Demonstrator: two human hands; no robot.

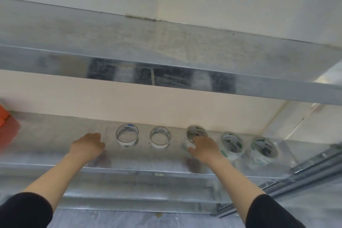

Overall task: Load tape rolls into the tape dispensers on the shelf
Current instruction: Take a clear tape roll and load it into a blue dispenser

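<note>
Several clear tape rolls lie flat in a row on the metal shelf [55, 135]. The first roll [127, 142] and the second roll [160, 145] are thin. My right hand [203, 148] grips the third roll [194, 131] from the near side, with the thumb on its left wall. Two thicker rolls with green labels, the fourth roll [232, 144] and the fifth roll [263, 149], lie to its right. My left hand [88, 146] rests on the shelf just left of the first roll and holds nothing. An orange object [4, 116], cut off at the left edge, may be a dispenser.
An upper metal shelf [166, 52] overhangs close above the rolls. A white wall runs behind the shelf. Metal rails [314, 164] run along the right side, and lower shelf edges lie under my arms.
</note>
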